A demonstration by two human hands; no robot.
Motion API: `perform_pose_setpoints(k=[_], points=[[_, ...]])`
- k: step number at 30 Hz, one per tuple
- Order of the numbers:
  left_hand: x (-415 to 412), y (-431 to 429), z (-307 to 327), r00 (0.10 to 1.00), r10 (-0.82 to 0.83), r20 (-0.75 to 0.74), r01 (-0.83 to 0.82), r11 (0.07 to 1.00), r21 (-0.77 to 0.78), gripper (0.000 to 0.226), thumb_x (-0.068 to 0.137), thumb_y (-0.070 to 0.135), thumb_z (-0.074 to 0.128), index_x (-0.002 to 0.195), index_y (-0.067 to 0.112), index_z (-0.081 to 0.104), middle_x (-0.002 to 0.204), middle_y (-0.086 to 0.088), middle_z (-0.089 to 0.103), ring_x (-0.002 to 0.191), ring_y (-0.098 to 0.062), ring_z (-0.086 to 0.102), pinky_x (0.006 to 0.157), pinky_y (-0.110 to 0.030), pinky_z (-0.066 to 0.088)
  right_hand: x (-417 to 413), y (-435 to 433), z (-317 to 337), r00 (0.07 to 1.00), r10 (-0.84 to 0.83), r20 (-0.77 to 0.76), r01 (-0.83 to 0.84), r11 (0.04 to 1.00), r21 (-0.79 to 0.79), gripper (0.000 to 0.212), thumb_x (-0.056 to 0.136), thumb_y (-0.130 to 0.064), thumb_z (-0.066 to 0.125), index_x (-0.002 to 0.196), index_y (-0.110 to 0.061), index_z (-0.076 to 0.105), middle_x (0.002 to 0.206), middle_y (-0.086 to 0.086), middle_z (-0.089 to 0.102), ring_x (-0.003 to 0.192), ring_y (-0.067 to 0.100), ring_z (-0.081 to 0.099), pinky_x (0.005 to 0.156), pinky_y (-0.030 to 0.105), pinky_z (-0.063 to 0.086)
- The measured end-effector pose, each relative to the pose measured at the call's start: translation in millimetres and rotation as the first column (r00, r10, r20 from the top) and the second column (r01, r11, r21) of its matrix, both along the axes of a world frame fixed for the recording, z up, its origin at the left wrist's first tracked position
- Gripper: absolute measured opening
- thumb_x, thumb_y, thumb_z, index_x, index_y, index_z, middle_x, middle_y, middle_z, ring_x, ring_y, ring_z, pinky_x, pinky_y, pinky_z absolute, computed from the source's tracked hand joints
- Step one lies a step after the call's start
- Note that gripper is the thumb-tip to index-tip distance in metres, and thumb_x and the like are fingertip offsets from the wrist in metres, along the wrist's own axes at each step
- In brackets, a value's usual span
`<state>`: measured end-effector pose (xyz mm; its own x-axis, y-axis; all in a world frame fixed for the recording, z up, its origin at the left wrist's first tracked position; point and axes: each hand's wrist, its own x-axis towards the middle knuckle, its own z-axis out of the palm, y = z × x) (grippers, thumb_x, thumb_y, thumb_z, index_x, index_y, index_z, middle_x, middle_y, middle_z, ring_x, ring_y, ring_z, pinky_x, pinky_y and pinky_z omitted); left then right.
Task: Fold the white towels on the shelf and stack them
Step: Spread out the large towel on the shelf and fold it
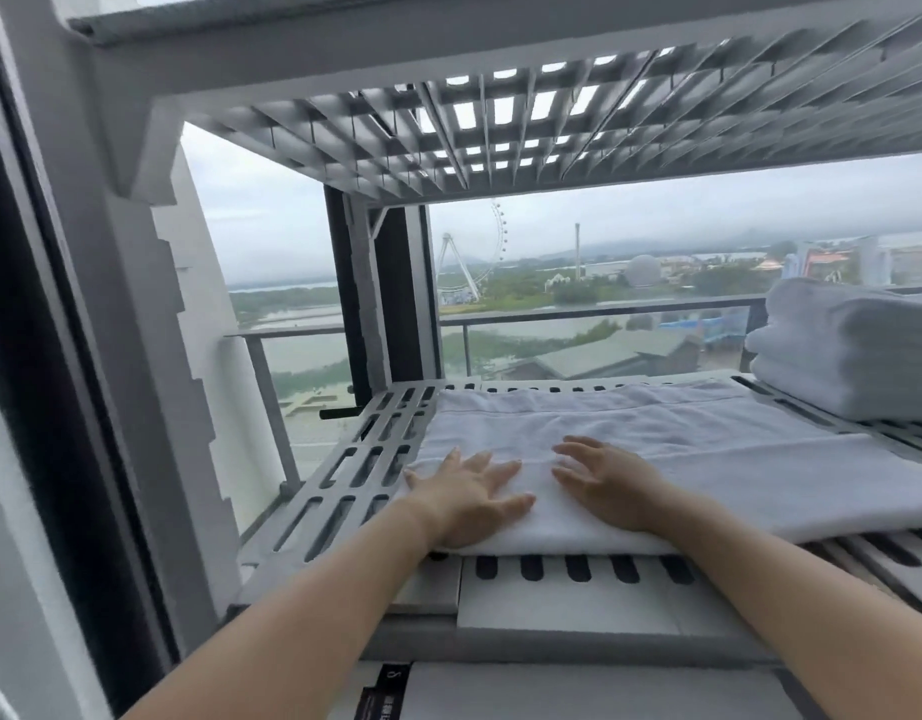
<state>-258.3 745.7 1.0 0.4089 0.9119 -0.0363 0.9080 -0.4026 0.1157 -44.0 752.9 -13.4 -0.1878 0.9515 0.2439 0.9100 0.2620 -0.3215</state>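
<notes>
A white towel [708,449] lies flat, folded into a long strip, on the slotted grey shelf [360,459]. My left hand [469,496] presses flat on the towel's near left corner with its fingers spread. My right hand [604,480] lies flat on the towel just to the right, its fingers straight and pointing left. A stack of folded white towels [853,350] sits at the far right of the same shelf, apart from both hands.
A second slotted shelf [500,122] hangs close overhead. The rack's grey upright post [152,356] stands at the left. Behind the shelf is a window with a balcony railing [578,317]. The shelf's front edge [578,615] is near my forearms.
</notes>
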Motion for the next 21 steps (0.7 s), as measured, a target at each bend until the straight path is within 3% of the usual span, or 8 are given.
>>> perform_pose_setpoints(k=[4, 8, 12, 15, 21], points=[[2, 5, 8, 0.998, -0.027, -0.060, 0.025, 0.999, -0.027, 0.068, 0.082, 0.078, 0.019, 0.143, 0.051, 0.005, 0.158, 0.012, -0.003, 0.144, -0.024, -0.012, 0.103, -0.073, -0.010, 13, -12, 10, 0.994, -0.105, -0.003, 0.105, 0.993, 0.044, 0.047, 0.096, -0.047, 0.035, 0.140, -0.031, 0.038, 0.154, -0.009, 0.024, 0.141, 0.015, 0.025, 0.115, 0.048, 0.019], [13, 11, 15, 0.986, -0.136, -0.093, 0.143, 0.986, 0.082, 0.063, 0.089, 0.068, 0.023, 0.146, 0.044, 0.009, 0.158, 0.012, -0.004, 0.144, -0.018, -0.015, 0.102, -0.069, -0.018, 53, -29, 15, 0.992, -0.120, 0.041, 0.120, 0.993, 0.008, 0.046, 0.095, -0.041, 0.045, 0.139, -0.030, 0.039, 0.155, -0.009, 0.022, 0.139, 0.014, 0.027, 0.114, 0.037, 0.024], [44, 18, 15, 0.979, -0.186, -0.084, 0.188, 0.982, 0.018, 0.058, 0.092, 0.064, 0.019, 0.146, 0.042, 0.014, 0.158, 0.013, 0.000, 0.144, -0.016, -0.012, 0.101, -0.068, -0.020, 94, -35, 16, 0.985, -0.153, 0.074, 0.159, 0.984, -0.083, 0.046, 0.094, -0.044, 0.044, 0.138, -0.033, 0.041, 0.152, -0.012, 0.027, 0.139, 0.011, 0.028, 0.115, 0.034, 0.023], [70, 30, 16, 0.979, -0.188, -0.072, 0.188, 0.982, -0.011, 0.057, 0.094, 0.062, 0.018, 0.147, 0.039, 0.016, 0.158, 0.012, 0.004, 0.145, -0.016, -0.007, 0.104, -0.068, -0.015, 115, -26, 15, 0.983, -0.159, 0.090, 0.169, 0.978, -0.120, 0.047, 0.096, -0.046, 0.038, 0.139, -0.028, 0.041, 0.152, -0.009, 0.029, 0.140, 0.010, 0.026, 0.116, 0.031, 0.018], [102, 60, 13, 0.982, -0.179, -0.064, 0.174, 0.982, -0.075, 0.058, 0.090, 0.068, 0.015, 0.145, 0.047, 0.014, 0.158, 0.011, 0.004, 0.145, -0.015, -0.004, 0.108, -0.064, -0.006, 150, 9, 20, 0.956, -0.132, 0.261, 0.197, 0.951, -0.238, 0.055, 0.095, -0.057, 0.023, 0.146, -0.036, 0.022, 0.158, -0.006, 0.013, 0.145, 0.014, 0.009, 0.118, 0.041, 0.008]])
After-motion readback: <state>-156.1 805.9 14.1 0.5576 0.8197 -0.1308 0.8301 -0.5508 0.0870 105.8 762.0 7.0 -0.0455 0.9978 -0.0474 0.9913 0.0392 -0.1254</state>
